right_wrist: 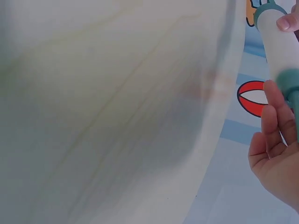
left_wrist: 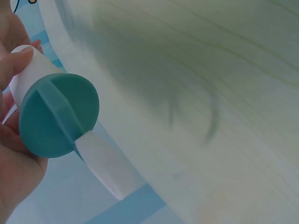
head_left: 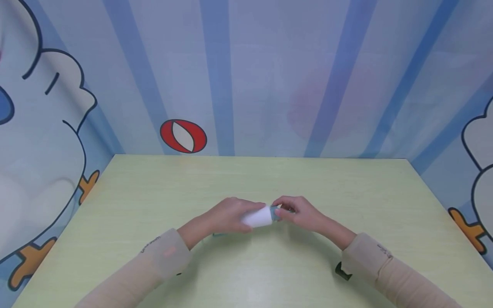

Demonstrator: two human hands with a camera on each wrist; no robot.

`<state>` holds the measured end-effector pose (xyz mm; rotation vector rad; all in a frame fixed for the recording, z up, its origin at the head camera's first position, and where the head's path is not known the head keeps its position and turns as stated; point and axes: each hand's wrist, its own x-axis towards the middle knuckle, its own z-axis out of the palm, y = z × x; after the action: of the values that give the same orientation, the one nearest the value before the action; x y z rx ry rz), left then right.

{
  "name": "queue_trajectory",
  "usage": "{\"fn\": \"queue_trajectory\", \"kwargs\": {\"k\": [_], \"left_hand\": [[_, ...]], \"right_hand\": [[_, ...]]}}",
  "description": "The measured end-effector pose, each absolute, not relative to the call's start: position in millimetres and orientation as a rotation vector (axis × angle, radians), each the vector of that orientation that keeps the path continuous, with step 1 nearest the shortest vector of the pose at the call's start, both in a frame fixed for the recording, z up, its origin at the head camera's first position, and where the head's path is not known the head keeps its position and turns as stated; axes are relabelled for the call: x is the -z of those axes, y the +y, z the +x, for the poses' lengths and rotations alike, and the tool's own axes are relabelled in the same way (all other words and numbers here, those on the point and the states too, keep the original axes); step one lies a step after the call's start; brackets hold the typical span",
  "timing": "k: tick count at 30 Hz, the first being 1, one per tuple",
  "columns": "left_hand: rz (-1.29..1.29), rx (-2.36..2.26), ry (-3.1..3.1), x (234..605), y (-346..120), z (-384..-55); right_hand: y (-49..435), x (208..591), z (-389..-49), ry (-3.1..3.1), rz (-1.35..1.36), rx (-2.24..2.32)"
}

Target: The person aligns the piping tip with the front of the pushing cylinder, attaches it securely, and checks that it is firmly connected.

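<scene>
A white cylinder with teal ends is held between both hands, low over the table. My left hand grips its body, thumb along the top. Its left end, in the left wrist view, is a round teal disc with a raised bar, from which a flat white blade sticks out. At the other end, the thumb and fingers of my right hand pinch the narrower teal end piece. The right wrist view shows right-hand fingers curled beside this teal part, partly cut off by the frame.
The pale green-yellow table spreads beneath both hands. Behind it and at its sides stand blue striped backdrop panels with cartoon drawings. A small dark object shows at the right sleeve cuff.
</scene>
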<state>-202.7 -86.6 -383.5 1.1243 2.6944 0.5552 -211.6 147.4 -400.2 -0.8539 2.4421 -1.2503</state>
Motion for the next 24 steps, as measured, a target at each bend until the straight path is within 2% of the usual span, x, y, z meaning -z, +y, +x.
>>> {"fn": "queue_trajectory", "kwargs": {"k": [18, 24], "left_hand": [[1.148, -0.56, 2.703, 383.8, -87.6, -201.5], [1.132, -0.546, 2.713, 384.3, -87.6, -201.0]], "right_hand": [[149.9, 396.6, -207.4, 2.599, -1.047, 1.15], [147.9, 397.0, -207.0, 2.572, -0.996, 1.189]]}}
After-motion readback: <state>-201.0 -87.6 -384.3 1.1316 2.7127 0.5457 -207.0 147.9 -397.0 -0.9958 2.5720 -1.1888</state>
